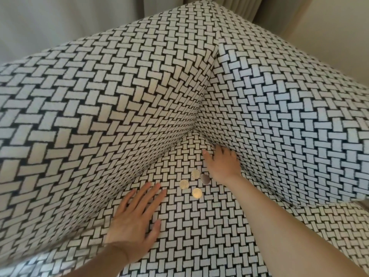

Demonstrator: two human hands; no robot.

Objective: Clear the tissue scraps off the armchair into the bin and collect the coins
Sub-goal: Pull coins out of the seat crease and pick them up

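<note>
Several coins [194, 184] lie close together on the seat of the armchair [199, 236], which is covered in a black-and-white basket-weave fabric. Most coins are gold-coloured and one [205, 179] looks darker. My left hand [135, 218] rests flat on the seat just left of the coins, fingers straight and spread. My right hand [222, 163] lies at the back corner of the seat, just right of the coins, with its fingers against the crease by the right cushion. Neither hand holds anything. No tissue scraps or bin are in view.
The chair's back cushion [89, 116] rises at left and a side cushion [289, 116] at right, meeting in a deep corner crease. Pale curtains [60, 21] hang behind the chair.
</note>
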